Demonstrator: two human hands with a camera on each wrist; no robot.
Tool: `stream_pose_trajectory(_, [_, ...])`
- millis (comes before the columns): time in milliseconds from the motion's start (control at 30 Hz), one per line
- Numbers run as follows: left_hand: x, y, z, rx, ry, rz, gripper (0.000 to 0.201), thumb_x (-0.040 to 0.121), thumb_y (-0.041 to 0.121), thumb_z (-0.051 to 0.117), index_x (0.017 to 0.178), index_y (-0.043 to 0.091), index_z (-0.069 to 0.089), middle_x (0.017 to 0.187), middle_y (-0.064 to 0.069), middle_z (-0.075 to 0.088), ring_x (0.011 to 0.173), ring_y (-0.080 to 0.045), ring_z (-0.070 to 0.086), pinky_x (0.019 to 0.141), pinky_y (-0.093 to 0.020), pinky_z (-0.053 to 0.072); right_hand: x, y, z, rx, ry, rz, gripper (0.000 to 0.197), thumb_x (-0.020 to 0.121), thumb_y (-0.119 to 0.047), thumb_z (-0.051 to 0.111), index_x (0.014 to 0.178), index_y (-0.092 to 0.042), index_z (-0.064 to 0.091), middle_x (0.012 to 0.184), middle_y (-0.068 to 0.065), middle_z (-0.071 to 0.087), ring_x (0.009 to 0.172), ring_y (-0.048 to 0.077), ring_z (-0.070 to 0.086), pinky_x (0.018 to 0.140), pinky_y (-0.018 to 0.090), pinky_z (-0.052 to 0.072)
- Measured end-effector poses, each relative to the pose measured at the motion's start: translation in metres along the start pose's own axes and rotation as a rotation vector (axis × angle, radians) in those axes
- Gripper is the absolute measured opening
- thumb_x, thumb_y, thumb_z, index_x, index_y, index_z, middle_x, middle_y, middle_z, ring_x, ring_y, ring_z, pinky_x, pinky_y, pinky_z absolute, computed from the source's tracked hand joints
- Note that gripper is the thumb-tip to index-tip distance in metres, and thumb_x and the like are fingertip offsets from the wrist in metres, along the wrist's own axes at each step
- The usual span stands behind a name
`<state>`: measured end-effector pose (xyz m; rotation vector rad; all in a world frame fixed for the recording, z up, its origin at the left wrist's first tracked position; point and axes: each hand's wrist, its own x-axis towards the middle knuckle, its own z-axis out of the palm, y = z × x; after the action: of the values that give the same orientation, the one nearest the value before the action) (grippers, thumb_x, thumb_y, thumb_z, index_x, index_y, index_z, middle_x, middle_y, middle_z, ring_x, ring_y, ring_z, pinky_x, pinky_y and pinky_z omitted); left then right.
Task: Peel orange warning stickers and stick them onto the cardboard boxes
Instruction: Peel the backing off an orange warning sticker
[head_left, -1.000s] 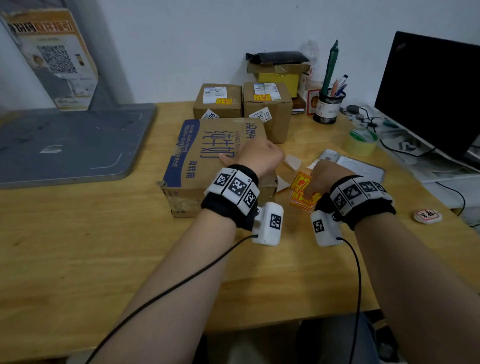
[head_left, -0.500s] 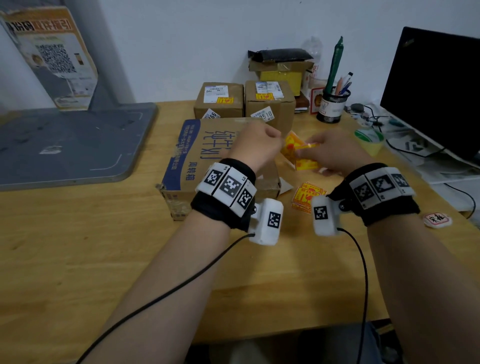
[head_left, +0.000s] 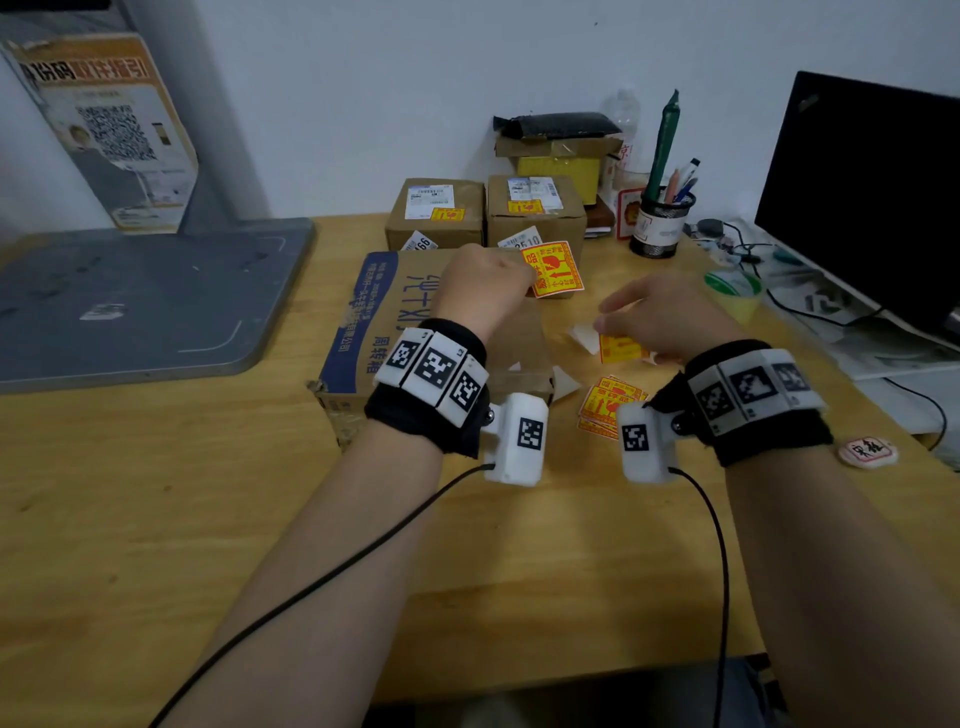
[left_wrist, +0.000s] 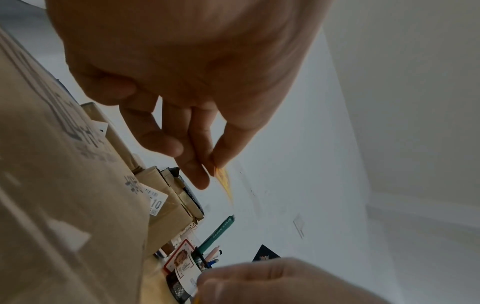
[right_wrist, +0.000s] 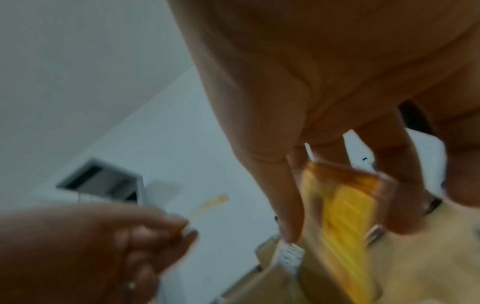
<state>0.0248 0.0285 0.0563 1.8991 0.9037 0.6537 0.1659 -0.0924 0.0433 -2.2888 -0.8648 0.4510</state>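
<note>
My left hand (head_left: 491, 291) hovers over the large cardboard box (head_left: 384, 312) and pinches a peeled orange warning sticker (head_left: 553, 269) by its left edge. In the left wrist view thumb and forefinger pinch that sticker (left_wrist: 224, 182), seen edge-on. To the right, my right hand (head_left: 662, 317) holds low over the table a backing piece with an orange sticker on it (head_left: 621, 349); it appears blurred as the backing piece (right_wrist: 342, 207) in the right wrist view. A stack of orange stickers (head_left: 602, 402) lies on the table. Two small boxes (head_left: 436, 213) (head_left: 535, 208) at the back each carry an orange sticker.
White backing scraps (head_left: 583, 335) lie beside the big box. A pen holder (head_left: 662, 223), a tape roll (head_left: 735, 296) and a black monitor (head_left: 872, 197) stand at the right. A grey slab (head_left: 140, 296) covers the left. A round badge (head_left: 867, 452) lies near my right wrist.
My right hand lifted a sticker sheet from the stack to my left hand. The hands then pulled apart: the left keeps the peeled sticker, the right moved down and right with the backing.
</note>
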Motion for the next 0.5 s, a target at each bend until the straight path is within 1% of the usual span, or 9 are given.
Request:
stream_pose_trajectory(67, [-0.004,0.003,-0.003,0.014,-0.014,-0.009,0.012,0.089,0.022,0.064,0.079,0.016,0.067,0.07,-0.009,0.05,0.063,-0.019,0.045,0.064,-0.032,0.036,0.004,0.002,0.004,-0.046,0.041,-0.009,0.042,0.096,-0.04,0.068,0.13,-0.017,0.066,0.12,0.006,0.068,0.107,0.024,0.064,0.09,0.037,0.052])
stream_pose_trajectory(100, [-0.006,0.004,-0.005,0.025,-0.03,-0.013,0.01,0.09,0.021,0.064,0.083,0.016,0.068,0.073,-0.009,0.053,0.066,-0.018,0.048,0.064,-0.031,0.038,0.004,-0.001,0.004,-0.028,0.063,-0.038,0.043,0.098,-0.044,0.062,0.13,-0.016,0.067,0.128,0.007,0.068,0.114,0.024,0.062,0.096,0.039,0.05])
stream_pose_trajectory(133, [-0.006,0.004,-0.007,0.029,-0.047,-0.012,0.011,0.091,0.022,0.065,0.088,0.014,0.072,0.077,-0.009,0.058,0.068,-0.017,0.051,0.064,-0.029,0.04,0.004,-0.006,0.005,0.017,0.072,-0.071,0.044,0.1,-0.047,0.056,0.126,-0.015,0.07,0.128,0.006,0.07,0.11,0.023,0.063,0.094,0.039,0.05])
stream_pose_trajectory(200, [-0.007,0.002,-0.012,0.028,-0.055,-0.013,0.022,0.091,0.022,0.067,0.096,0.002,0.076,0.082,-0.011,0.065,0.069,-0.014,0.055,0.065,-0.029,0.045,0.001,-0.02,0.006,0.124,0.054,-0.115,0.046,0.102,-0.051,0.049,0.113,-0.015,0.075,0.112,0.004,0.075,0.088,0.017,0.063,0.077,0.035,0.05])
stream_pose_trajectory(300, [-0.006,-0.001,-0.022,-0.001,-0.036,-0.017,0.027,0.088,0.021,0.07,0.097,-0.003,0.076,0.098,-0.02,0.075,0.078,-0.018,0.063,0.084,-0.041,0.057,-0.002,-0.038,0.009,0.166,0.017,-0.179,0.034,0.099,-0.051,0.057,0.105,-0.023,0.076,0.093,-0.003,0.075,0.081,0.014,0.067,0.062,0.028,0.048])
stream_pose_trajectory(367, [-0.003,-0.002,-0.031,-0.016,-0.006,-0.017,0.016,0.086,0.017,0.071,0.087,0.001,0.076,0.095,-0.02,0.075,0.078,-0.018,0.065,0.086,-0.045,0.058,0.001,-0.049,0.011,0.22,0.01,-0.215,0.022,0.095,-0.042,0.068,0.099,-0.023,0.077,0.084,-0.004,0.075,0.069,0.009,0.064,0.054,0.024,0.043])
stream_pose_trajectory(400, [0.0,-0.004,-0.035,-0.038,0.023,-0.005,0.008,0.085,0.013,0.071,0.079,0.009,0.075,0.088,-0.014,0.075,0.077,-0.017,0.065,0.085,-0.043,0.059,0.002,-0.053,0.013,0.249,0.002,-0.223,0.017,0.093,-0.038,0.072,0.092,-0.022,0.076,0.08,-0.003,0.074,0.063,0.008,0.062,0.051,0.023,0.04])
stream_pose_trajectory(467, [0.007,-0.007,-0.046,-0.104,0.097,0.023,0.016,0.084,0.009,0.072,0.075,0.023,0.068,0.084,0.0,0.071,0.076,-0.013,0.062,0.088,-0.04,0.057,0.005,-0.063,0.017,0.277,-0.038,-0.243,0.014,0.091,-0.031,0.076,0.084,-0.019,0.075,0.074,-0.002,0.074,0.055,0.006,0.057,0.048,0.023,0.035])
stream_pose_trajectory(500, [0.01,-0.008,-0.051,-0.139,0.127,0.037,0.018,0.084,0.01,0.073,0.077,0.024,0.066,0.087,0.002,0.071,0.075,-0.011,0.062,0.089,-0.038,0.056,0.006,-0.067,0.019,0.275,-0.066,-0.261,0.014,0.09,-0.029,0.077,0.082,-0.017,0.075,0.072,-0.003,0.073,0.052,0.005,0.056,0.048,0.023,0.034])
